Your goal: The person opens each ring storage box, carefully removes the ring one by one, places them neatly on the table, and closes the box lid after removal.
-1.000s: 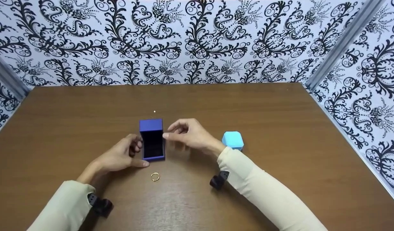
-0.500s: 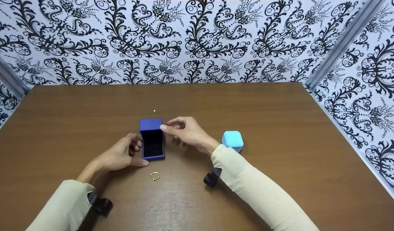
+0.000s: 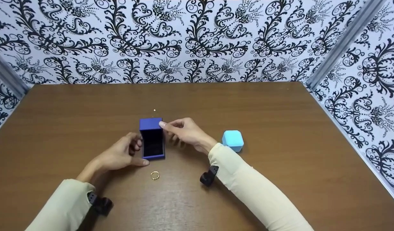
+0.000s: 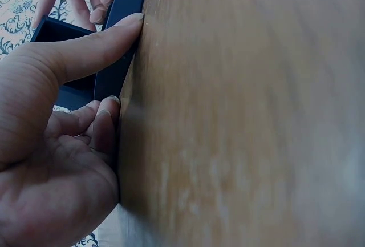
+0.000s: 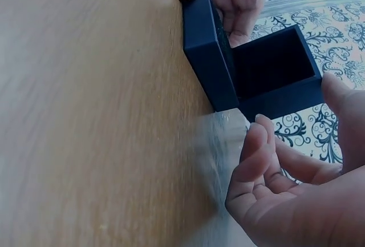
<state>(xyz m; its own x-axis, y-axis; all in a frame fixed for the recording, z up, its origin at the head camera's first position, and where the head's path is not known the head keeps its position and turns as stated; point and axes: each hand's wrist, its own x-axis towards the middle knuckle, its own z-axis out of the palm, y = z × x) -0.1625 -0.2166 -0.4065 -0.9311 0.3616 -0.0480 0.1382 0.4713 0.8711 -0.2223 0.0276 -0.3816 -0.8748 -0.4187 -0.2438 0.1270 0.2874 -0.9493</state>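
Observation:
A dark blue ring box stands with its lid raised on the wooden table, its black inside facing the person. My left hand holds the base, thumb at the front edge and curled fingers at the left side. The right hand pinches the raised lid, with the thumb on its right front corner and the index finger reaching behind it. The other right fingers curl below the lid in the right wrist view. In front of the box lies a gold ring.
A light blue box with bevelled corners sits to the right, close to the right sleeve. A tiny bright speck lies behind the ring box. Patterned panels border the table at the back and sides.
My right hand has moved slightly left and up, its thumb going from beside the ring box onto the lid's corner. The left hand, the box and the ring have stayed put.

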